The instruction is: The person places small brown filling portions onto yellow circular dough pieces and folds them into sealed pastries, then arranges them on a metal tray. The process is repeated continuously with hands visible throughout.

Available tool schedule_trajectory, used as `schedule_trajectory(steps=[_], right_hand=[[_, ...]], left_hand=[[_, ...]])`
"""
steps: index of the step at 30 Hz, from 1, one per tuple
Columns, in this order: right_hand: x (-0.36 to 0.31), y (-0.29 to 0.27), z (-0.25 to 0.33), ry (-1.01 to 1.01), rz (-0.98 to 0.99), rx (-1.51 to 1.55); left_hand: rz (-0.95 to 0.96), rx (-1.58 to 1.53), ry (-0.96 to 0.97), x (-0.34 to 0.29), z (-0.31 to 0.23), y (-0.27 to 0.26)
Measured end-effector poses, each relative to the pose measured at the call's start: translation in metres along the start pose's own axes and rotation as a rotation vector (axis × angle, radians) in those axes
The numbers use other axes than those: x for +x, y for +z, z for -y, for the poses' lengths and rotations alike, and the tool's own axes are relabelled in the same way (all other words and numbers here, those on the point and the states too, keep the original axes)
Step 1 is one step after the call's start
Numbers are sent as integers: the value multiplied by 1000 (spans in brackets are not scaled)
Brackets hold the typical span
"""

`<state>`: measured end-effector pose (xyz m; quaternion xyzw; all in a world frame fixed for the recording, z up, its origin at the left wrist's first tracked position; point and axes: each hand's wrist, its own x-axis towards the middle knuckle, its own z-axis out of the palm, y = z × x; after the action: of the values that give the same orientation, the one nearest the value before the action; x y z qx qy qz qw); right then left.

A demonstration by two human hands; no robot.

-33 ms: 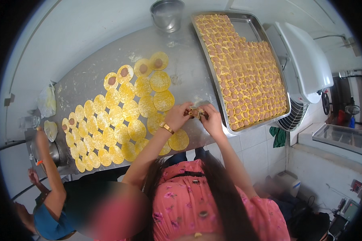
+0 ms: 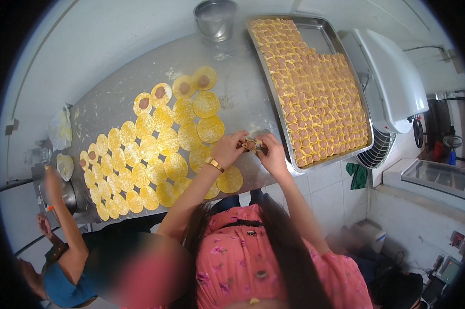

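Note:
Between my two hands, above the near part of the steel table, is a small open-topped dumpling with brownish filling showing. My left hand, with a gold watch at the wrist, pinches its left side. From the right, the fingers of my right hand close on its edge. Rows of round yellow dough wrappers cover the table to the left, several at the far and left ends with a dab of filling. To the right, a metal tray holds tightly packed finished dumplings.
A metal bucket stands at the far edge of the table. Beyond the tray is a white machine. At the left, another person's hand reaches over a metal pot, near plastic bags.
My fingers have shifted slightly around the dumpling, which stays in nearly the same place. The other person's arm at the left has moved a little.

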<state>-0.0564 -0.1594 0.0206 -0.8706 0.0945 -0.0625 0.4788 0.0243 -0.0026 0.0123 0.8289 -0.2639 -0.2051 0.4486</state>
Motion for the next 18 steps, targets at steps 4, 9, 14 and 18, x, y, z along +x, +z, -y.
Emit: schedule_trajectory(steps=[4,9,14,18], right_hand=[[-4,0,5,-68,-50,-43],[8,6,-6,-1,-28,-163],[10,-3,8,-97,-101,-195],[8,3,0,-23,-61,-165]], left_hand=[[-51,19,68,-1,10,10],[-67,70,111,8,6,17],[-26,194,39,10,-12,13],[12,139,-10,13,-7,19]])
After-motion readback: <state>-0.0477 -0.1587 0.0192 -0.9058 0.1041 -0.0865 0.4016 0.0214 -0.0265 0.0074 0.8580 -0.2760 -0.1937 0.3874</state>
